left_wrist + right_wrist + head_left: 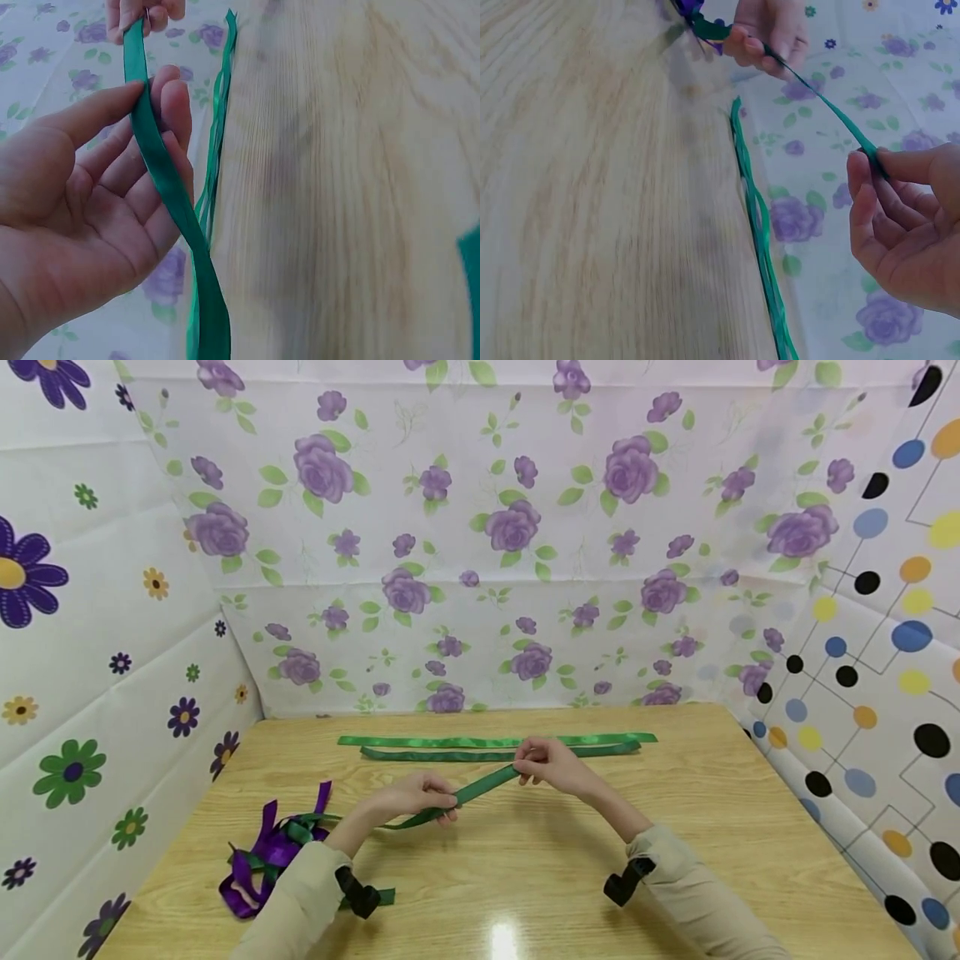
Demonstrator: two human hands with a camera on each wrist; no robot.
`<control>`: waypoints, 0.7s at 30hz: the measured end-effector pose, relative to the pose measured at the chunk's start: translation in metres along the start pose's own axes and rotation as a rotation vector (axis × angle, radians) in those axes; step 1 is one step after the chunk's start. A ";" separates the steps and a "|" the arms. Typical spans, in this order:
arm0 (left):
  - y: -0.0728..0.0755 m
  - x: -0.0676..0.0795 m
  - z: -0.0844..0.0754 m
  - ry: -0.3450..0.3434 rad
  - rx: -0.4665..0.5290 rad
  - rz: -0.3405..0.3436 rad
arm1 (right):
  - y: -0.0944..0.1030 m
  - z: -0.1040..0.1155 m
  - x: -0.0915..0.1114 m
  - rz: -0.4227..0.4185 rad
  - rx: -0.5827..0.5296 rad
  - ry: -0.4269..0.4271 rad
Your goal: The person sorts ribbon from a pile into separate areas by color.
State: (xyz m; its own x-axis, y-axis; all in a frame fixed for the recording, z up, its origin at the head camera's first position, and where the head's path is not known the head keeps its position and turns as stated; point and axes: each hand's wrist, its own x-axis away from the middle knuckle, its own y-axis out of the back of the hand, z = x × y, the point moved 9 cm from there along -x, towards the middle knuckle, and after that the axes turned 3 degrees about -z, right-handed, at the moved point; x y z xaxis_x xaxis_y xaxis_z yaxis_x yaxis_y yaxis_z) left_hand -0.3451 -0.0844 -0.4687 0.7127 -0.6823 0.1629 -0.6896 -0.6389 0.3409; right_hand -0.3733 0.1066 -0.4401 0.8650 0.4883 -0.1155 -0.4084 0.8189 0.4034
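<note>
A dark green ribbon (486, 783) is stretched in the air between both hands. The right hand (551, 766) pinches its end between thumb and fingers. Lower and to the left, the left hand (416, 797) holds the same ribbon between its thumb and fingers, seen close in the left wrist view, where the ribbon (154, 154) crosses the fingers and trails down past the palm. From the left hand the ribbon runs on toward a tangled pile of purple and green ribbons (277, 847) by the left forearm, which hides part of it.
Behind the hands, a bright green ribbon (427, 742) and a darker green ribbon (420, 756) lie straight along the back of the wooden table (675, 827). Another green ribbon end (386, 897) shows under the left wrist. Flowered cloth (465, 635) rises behind the table.
</note>
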 end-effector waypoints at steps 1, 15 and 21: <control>0.002 0.002 -0.001 -0.018 -0.038 -0.005 | 0.004 -0.002 0.001 -0.008 -0.005 -0.006; 0.042 0.020 0.002 -0.045 -0.264 -0.111 | 0.059 -0.014 0.007 -0.124 -0.058 -0.060; 0.055 0.033 0.008 -0.026 -0.289 -0.132 | 0.082 -0.024 0.014 -0.172 -0.086 -0.092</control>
State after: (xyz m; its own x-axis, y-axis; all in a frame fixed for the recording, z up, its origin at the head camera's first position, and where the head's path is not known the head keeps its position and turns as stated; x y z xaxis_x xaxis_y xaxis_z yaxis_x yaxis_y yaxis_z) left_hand -0.3611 -0.1447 -0.4517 0.7878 -0.6112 0.0770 -0.5232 -0.5979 0.6073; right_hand -0.4016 0.1877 -0.4303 0.9453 0.3132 -0.0910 -0.2728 0.9122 0.3057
